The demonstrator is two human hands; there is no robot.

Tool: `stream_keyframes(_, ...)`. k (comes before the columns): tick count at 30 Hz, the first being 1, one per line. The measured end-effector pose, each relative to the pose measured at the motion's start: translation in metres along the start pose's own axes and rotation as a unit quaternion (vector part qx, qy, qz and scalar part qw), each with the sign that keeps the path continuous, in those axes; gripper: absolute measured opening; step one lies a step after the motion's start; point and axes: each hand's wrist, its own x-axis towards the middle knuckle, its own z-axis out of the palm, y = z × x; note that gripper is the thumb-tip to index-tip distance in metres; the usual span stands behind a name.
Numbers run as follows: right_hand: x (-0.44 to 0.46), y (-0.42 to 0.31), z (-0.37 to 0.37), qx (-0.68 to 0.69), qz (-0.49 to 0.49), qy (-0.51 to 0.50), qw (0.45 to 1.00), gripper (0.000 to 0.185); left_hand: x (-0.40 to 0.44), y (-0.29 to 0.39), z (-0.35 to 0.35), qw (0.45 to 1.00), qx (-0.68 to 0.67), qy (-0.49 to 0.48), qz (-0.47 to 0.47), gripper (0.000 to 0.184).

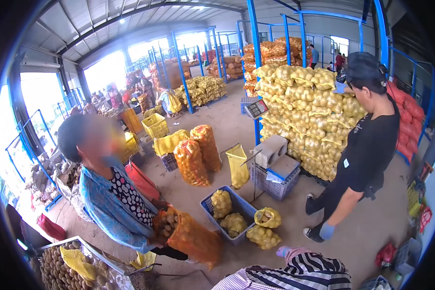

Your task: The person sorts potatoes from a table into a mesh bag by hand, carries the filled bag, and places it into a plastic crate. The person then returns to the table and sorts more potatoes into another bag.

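At the bottom edge, a striped sleeve with a pink cuff reaches in from the right, ending in my right hand [283, 251] in a pale lilac glove. It is just below a filled yellow mesh bag [263, 238] standing on the floor; whether they touch is unclear. The fingers are too small to make out. Behind that stands another yellow mesh bag [268, 217] with its top open, showing round, potato-like produce. Left of these, a blue plastic crate [249, 209] holds two filled yellow mesh bags [222, 203]. My left hand is out of view.
At left, a person in a blue jacket [106, 193] holds an orange mesh sack [193, 239]. A person in black [372, 140] stands right, beside stacked yellow bags [304, 121]. A scale [282, 166] sits on a crate. A metal bin [77, 240] of brown produce stands lower left.
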Motion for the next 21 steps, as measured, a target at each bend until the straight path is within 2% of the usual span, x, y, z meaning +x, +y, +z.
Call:
stream_keyframes(2, -0.009, 0.001, 0.018, -0.076, -0.069, -0.066, 0.993, 0.049, -0.003, 0.000, -0.001, 1.000, -0.006, -0.004, 0.006, 0.083)
stream_keyframes(4, -0.009, -0.014, 0.032, -0.096, -0.056, -0.080, 0.991, 0.050, -0.005, -0.001, -0.001, 1.000, -0.012, -0.008, 0.010, 0.083)
stream_keyframes(6, -0.015, -0.033, 0.036, -0.091, -0.097, -0.056, 0.989, 0.049, -0.006, -0.003, -0.004, 1.000, -0.015, -0.011, 0.017, 0.082)
stream_keyframes(8, -0.055, -0.060, 0.016, 0.002, -0.105, -0.010, 0.994, 0.046, -0.007, -0.006, -0.004, 1.000, -0.019, -0.014, 0.021, 0.082)
stream_keyframes(13, -0.080, -0.079, 0.018, 0.060, -0.109, 0.043, 0.991, 0.042, -0.010, -0.013, -0.006, 0.999, -0.026, -0.020, 0.030, 0.082)
stream_keyframes(15, -0.074, -0.073, 0.033, 0.062, -0.109, 0.049, 0.991, 0.041, -0.012, -0.015, -0.008, 0.999, -0.029, -0.022, 0.032, 0.082)
stream_keyframes(17, -0.055, -0.056, 0.054, -0.014, -0.117, 0.045, 0.992, 0.041, -0.014, -0.013, -0.010, 0.999, -0.030, -0.024, 0.034, 0.082)
stream_keyframes(20, -0.074, -0.033, 0.067, 0.021, -0.071, 0.030, 0.997, 0.041, -0.017, -0.020, -0.014, 0.999, -0.031, -0.026, 0.034, 0.081)
stream_keyframes(21, -0.079, -0.025, 0.066, 0.022, -0.057, -0.009, 0.998, 0.043, -0.017, -0.019, -0.014, 0.998, -0.032, -0.028, 0.037, 0.081)
